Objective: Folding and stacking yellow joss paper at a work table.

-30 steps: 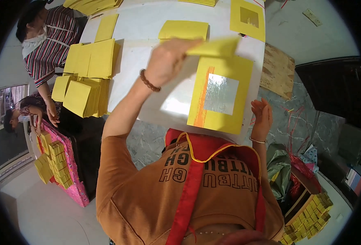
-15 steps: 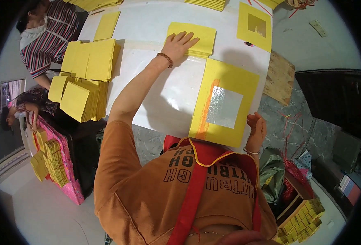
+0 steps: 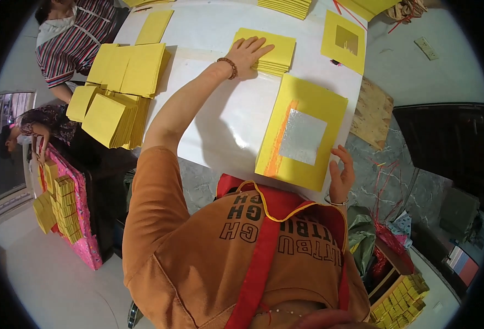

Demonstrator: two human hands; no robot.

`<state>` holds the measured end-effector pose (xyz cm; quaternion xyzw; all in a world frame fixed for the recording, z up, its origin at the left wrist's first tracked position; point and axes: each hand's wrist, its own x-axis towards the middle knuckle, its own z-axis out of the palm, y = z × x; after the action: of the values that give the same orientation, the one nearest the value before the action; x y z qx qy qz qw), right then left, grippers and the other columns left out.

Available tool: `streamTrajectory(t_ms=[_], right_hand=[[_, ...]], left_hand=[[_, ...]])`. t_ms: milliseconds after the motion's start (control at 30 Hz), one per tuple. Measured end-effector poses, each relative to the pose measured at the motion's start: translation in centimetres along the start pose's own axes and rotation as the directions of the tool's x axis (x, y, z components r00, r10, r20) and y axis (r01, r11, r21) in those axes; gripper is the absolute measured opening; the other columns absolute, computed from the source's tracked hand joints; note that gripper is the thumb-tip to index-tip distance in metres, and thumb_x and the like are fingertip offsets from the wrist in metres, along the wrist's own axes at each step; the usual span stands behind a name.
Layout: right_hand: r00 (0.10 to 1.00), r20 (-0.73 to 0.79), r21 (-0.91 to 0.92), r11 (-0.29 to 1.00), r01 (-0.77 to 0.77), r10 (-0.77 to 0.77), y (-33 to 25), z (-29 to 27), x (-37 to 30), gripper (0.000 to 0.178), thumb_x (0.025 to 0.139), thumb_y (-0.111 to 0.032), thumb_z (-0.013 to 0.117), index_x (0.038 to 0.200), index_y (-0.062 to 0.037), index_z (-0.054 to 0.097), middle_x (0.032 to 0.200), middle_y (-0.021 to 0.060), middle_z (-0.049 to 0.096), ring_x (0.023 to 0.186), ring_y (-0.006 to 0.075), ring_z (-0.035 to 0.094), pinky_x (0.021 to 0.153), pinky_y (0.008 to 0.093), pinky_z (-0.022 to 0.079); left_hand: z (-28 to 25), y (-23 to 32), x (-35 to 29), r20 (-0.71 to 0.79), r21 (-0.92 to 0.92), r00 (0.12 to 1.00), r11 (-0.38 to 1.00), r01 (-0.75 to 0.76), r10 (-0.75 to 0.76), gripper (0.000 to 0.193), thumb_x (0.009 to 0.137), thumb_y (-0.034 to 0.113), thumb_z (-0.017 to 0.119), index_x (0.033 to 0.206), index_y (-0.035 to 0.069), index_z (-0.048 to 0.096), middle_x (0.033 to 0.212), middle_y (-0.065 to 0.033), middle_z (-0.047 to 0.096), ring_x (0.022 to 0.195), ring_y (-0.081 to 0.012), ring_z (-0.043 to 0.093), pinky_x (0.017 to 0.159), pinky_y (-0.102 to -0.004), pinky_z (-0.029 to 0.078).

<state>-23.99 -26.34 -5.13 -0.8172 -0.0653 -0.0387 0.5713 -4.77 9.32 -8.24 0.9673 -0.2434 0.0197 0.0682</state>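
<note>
My left hand (image 3: 248,56) lies flat with its fingers spread on a small stack of yellow paper pieces (image 3: 277,52) on the table. Close to my body is a larger yellow sheet (image 3: 329,118) with a pale, shiny rectangle (image 3: 303,137) in its middle and an orange streak (image 3: 281,137) down its left side. My right hand (image 3: 342,174) is beside the lower right edge of this sheet, fingers loosely bent and apart, holding nothing visible. Whether its fingertips touch the edge I cannot tell.
Stacks of yellow folded pieces (image 3: 127,68) stand at the table's left. Another yellow sheet with a rectangle (image 3: 329,41) lies far right. A person in a striped top (image 3: 77,41) is at the left; another sits by a pink-covered table (image 3: 91,241). Yellow bundles (image 3: 403,299) are low on the right.
The whole view has shifted slightly. My right hand's fingers have spread a little beside the large sheet's edge; my left hand stays on the small stack.
</note>
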Motion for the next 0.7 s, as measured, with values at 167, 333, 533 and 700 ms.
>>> streamTrajectory(t_ms=[167,333,533,700], right_hand=[[0.994,0.075,-0.108,0.99,0.088,-0.081,-1.2,-0.2,-0.5,0.03,0.074,-0.011,0.062,0.103,-0.0058,0.061,0.114,0.0135,0.056,0.114,0.0272,0.047,0.096,0.0382,0.033],[0.971,0.213,-0.195,0.969,0.154,-0.111,-1.3,-0.2,-1.2,0.03,0.073,-0.012,0.063,0.103,-0.0082,0.061,0.108,0.0118,0.059,0.111,0.026,0.05,0.095,0.0381,0.033],[0.966,0.195,-0.114,0.974,0.197,-0.173,0.1,0.6,-1.1,0.02,0.078,-0.011,0.061,0.098,-0.006,0.063,0.099,0.0096,0.063,0.102,0.0279,0.056,0.088,0.0366,0.042],[0.98,0.164,-0.054,0.991,0.122,-0.111,0.3,1.0,-0.1,0.018,0.081,-0.011,0.06,0.098,-0.0051,0.063,0.101,0.0097,0.062,0.105,0.0257,0.054,0.089,0.0342,0.041]], left_hand=[[-3.1,1.6,-1.3,-0.124,-0.072,0.992,0.997,0.002,-0.011,0.078,0.068,0.011,0.06,0.138,0.018,0.026,0.14,-0.0157,0.029,0.128,-0.033,0.028,0.104,-0.0479,0.023],[-6.2,9.9,-6.8,-0.306,-0.457,0.946,0.854,-0.247,0.11,0.06,0.069,0.012,0.062,0.126,0.014,0.046,0.122,-0.0153,0.05,0.112,-0.0341,0.047,0.093,-0.0458,0.037],[-5.0,17.3,-14.2,-0.016,-0.311,0.915,0.868,-0.387,0.403,0.065,0.072,0.04,0.068,0.128,0.016,0.046,0.132,-0.0139,0.042,0.118,-0.0315,0.04,0.093,-0.0442,0.033],[-6.0,16.4,-14.3,-0.034,-0.347,0.966,0.904,-0.251,0.255,0.074,0.067,0.045,0.068,0.131,0.015,0.043,0.134,-0.0129,0.038,0.112,-0.0296,0.041,0.092,-0.0419,0.032]])
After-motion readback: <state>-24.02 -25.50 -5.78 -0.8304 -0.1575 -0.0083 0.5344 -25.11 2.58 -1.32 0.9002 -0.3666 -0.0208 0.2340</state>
